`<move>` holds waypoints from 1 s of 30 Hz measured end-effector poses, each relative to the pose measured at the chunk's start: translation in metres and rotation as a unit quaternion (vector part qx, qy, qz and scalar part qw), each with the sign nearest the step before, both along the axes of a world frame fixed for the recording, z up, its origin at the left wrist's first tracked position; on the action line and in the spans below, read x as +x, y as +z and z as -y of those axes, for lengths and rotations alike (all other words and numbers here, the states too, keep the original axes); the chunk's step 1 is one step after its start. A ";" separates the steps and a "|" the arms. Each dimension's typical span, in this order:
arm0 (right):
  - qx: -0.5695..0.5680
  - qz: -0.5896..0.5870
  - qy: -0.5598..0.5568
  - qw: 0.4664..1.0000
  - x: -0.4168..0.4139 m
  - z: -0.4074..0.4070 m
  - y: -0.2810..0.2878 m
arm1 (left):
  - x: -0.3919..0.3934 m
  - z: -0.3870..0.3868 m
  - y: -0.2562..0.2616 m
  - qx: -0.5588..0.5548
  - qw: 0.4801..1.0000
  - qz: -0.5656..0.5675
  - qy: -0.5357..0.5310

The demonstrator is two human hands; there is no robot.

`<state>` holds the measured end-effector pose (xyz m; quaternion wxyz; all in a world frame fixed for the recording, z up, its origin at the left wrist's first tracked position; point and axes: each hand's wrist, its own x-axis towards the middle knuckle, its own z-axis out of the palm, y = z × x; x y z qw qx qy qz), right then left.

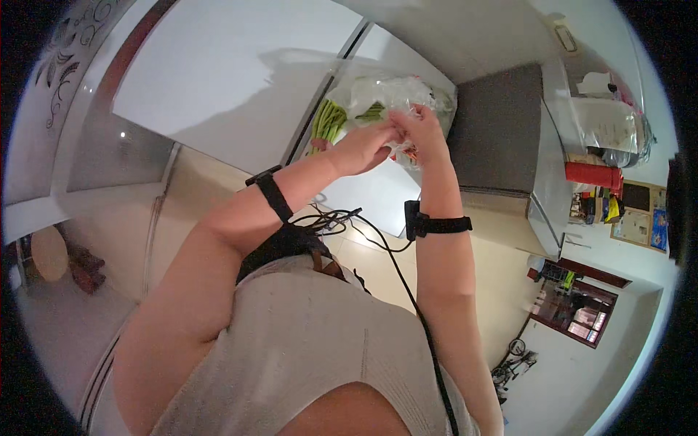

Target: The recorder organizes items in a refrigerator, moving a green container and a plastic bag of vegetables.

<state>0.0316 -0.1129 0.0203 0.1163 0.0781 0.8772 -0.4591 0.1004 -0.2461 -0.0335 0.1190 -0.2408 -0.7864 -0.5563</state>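
My left hand point(371, 144) and my right hand point(425, 128) meet in front of me, fingers close together at a crumpled clear plastic bag point(390, 90). Thin plastic is pinched between the fingertips; the exact grip is partly hidden. Long green vegetable stalks point(329, 120) lie left of the hands, and a smaller green bunch point(371, 111) shows just beyond them. Below the right hand, something red and orange point(408, 157) shows through more clear plastic, too small to identify. All of this is over a white surface point(390, 193).
A large white panel point(234, 82) stands left, past a dark gap. To the right is a dark grey box-like piece point(499, 131). Black cables point(338, 218) hang near my waist, one running along my right arm. Bagged items point(611, 125) and a red box point(593, 175) sit farther right.
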 end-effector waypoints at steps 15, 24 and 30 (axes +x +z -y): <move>0.064 -0.157 0.019 0.985 0.001 -0.008 0.014 | -0.070 0.004 0.031 -0.047 0.985 0.164 0.015; 0.178 -0.235 -0.029 0.955 -0.003 -0.034 0.033 | -0.107 0.018 0.013 -0.081 0.990 -0.095 0.065; 0.197 -0.278 -0.050 0.939 0.006 -0.039 0.057 | -0.092 0.025 0.033 -0.126 0.990 -0.035 0.050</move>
